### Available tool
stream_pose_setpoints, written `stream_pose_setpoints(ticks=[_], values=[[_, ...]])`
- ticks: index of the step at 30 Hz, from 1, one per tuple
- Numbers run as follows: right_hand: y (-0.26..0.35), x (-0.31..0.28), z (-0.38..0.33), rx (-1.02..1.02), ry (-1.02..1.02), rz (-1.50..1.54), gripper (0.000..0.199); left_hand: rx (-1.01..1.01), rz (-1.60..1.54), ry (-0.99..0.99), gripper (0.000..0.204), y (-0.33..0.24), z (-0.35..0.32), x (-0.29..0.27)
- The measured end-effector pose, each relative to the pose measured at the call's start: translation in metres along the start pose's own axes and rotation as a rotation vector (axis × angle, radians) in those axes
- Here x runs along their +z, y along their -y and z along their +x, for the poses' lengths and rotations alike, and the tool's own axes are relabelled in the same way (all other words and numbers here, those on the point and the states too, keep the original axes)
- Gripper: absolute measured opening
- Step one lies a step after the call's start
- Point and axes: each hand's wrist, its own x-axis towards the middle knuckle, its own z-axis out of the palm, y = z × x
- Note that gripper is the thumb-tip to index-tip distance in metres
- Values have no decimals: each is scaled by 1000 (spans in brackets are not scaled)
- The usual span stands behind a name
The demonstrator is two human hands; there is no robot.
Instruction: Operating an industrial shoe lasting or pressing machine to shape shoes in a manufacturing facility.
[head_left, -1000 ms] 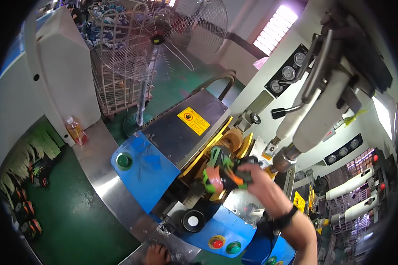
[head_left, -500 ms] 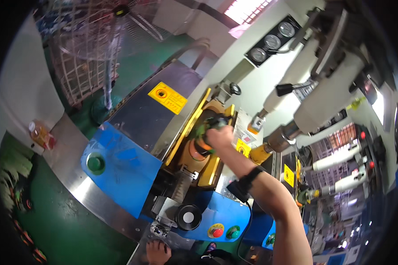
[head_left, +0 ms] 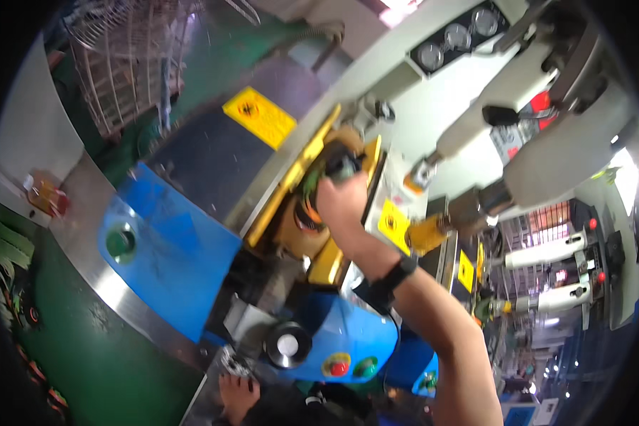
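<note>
Green floor (head_left: 99, 348) is filling lower left; mid-frame, your right hand (head_left: 342, 206) is gripping a shoe (head_left: 308, 207); your left hand (head_left: 238, 397) is resting, grip unclear.

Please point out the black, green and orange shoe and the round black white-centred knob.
Black, green and orange shoe (head_left: 307, 207), head view: orange-striped part.
Round black white-centred knob (head_left: 287, 345), head view: white centre.

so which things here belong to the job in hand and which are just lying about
Seemingly in the job: shoe, right hand on it, yellow bars along it, red button

Seemingly just about: drink bottle, wire cart
</note>
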Motion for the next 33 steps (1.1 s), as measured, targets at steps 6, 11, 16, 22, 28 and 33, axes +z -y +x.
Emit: stream_pose_setpoints(ticks=[6,11,16,22,28,33], values=[[11,-5,-8,-23,-123,50,46,119,12,-34,24,-4,2,-2],[21,-64,-36,32,258,188,60,141,55,-73,21,1,-5,-6],[-51,-170,-184,-865,244,-207,73,-251,-382,-13,15,-24,2,-33],[-134,-231,-288,-683,477,-489,81,-146,-1135,-315,24,-161,54,-169],[-167,-246,-325,-669,399,44,69,503,-1626,-384,36,-346,8,-302],[-199,-249,-391,-674,772,513,46,499,-1925,-166,33,-428,-32,-311]])
